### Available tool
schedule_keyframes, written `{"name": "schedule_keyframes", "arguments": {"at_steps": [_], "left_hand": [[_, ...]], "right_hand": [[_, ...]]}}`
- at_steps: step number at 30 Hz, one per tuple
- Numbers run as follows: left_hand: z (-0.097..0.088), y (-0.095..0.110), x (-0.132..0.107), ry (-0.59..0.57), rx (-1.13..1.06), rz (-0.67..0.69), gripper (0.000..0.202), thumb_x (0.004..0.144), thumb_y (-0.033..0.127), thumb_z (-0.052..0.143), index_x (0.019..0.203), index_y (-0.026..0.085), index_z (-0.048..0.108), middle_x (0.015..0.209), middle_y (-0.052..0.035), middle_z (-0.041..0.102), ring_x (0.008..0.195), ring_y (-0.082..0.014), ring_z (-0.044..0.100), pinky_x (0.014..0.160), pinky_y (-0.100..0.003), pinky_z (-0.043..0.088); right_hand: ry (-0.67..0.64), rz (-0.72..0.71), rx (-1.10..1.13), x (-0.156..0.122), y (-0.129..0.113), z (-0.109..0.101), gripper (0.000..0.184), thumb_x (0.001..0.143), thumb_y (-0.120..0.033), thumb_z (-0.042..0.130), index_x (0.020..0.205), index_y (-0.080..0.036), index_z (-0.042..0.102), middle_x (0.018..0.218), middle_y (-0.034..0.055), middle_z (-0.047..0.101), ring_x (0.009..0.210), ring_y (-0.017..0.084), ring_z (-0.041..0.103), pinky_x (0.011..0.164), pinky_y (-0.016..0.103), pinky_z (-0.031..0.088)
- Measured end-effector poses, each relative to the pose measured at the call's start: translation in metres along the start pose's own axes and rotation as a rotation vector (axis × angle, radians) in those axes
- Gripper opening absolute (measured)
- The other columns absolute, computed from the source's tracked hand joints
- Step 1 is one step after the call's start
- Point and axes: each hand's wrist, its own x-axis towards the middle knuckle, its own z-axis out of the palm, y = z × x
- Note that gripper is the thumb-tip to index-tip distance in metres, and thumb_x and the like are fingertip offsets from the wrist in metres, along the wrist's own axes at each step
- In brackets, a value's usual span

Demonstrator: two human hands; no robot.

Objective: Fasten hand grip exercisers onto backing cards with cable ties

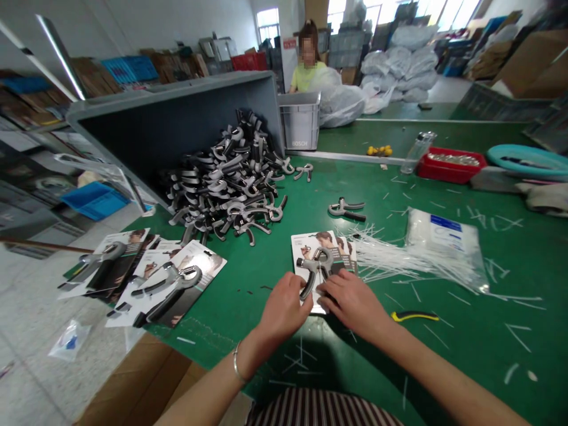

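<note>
A grey and black hand grip exerciser (323,260) lies on a printed backing card (302,241) in front of me, with more cards fanned out beneath and to the right. My left hand (286,302) has its fingers closed round the lower end of the left handle. On the other side, my right hand (350,299) bends its fingers over the right handle and the card's edge; its fingertips are partly hidden. White cable ties (390,260) lie in a loose bundle right of the cards, beside a clear bag (448,245) with a blue label.
A tipped grey crate (177,89) spills many exercisers (231,177) at the left. Carded exercisers (168,284) lie at the table's left edge. Yellow-handled cutters (415,316) rest near my right forearm. A red tray (450,168) stands at the back right. A person (308,65) is behind.
</note>
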Motion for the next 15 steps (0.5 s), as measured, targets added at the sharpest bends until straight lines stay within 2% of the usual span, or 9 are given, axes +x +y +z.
{"name": "schedule_keyframes", "arguments": {"at_steps": [4,6,8,12,15], "left_hand": [[-0.013,-0.012,-0.002,-0.055,-0.234,-0.086,0.017,0.086,0.027,0.061,0.101,0.018,0.060,0.098,-0.0061,0.060,0.085,-0.0195,0.060,0.081,-0.035,0.049],[-0.022,-0.020,-0.003,-0.097,-0.409,-0.179,0.020,0.086,0.030,0.062,0.103,0.018,0.061,0.096,-0.0048,0.063,0.078,-0.0173,0.062,0.076,-0.032,0.050],[-0.026,-0.026,-0.004,-0.106,-0.547,-0.225,0.014,0.089,0.028,0.059,0.098,0.018,0.063,0.089,-0.0025,0.065,0.074,-0.0156,0.063,0.072,-0.029,0.050],[-0.018,-0.027,0.001,-0.006,-0.534,-0.094,0.011,0.090,0.026,0.060,0.086,0.020,0.067,0.085,-0.0010,0.064,0.080,-0.0150,0.061,0.073,-0.025,0.046],[-0.008,-0.019,0.007,0.006,-0.519,0.005,0.010,0.090,0.026,0.061,0.088,0.020,0.069,0.085,-0.0011,0.064,0.083,-0.0152,0.060,0.077,-0.025,0.045]], "right_hand": [[0.034,-0.004,-0.228,0.012,-0.011,0.013,0.014,0.092,-0.020,0.056,0.079,-0.021,0.063,0.077,0.0104,0.065,0.079,0.027,0.051,0.072,0.041,0.042],[0.034,0.004,-0.215,0.016,-0.011,0.013,0.015,0.092,-0.019,0.057,0.077,-0.022,0.061,0.075,0.0097,0.065,0.079,0.027,0.051,0.072,0.041,0.040],[0.043,0.029,-0.144,0.016,-0.011,0.010,0.015,0.091,-0.020,0.058,0.077,-0.021,0.061,0.075,0.0093,0.065,0.081,0.027,0.051,0.074,0.042,0.040],[0.112,0.069,0.023,0.014,-0.011,0.005,0.011,0.093,-0.023,0.058,0.083,-0.020,0.061,0.082,0.0072,0.067,0.087,0.026,0.052,0.081,0.042,0.040],[0.160,0.064,0.133,0.012,-0.008,0.009,0.008,0.094,-0.024,0.059,0.087,-0.020,0.061,0.086,0.0065,0.066,0.089,0.026,0.054,0.083,0.041,0.042]]}}
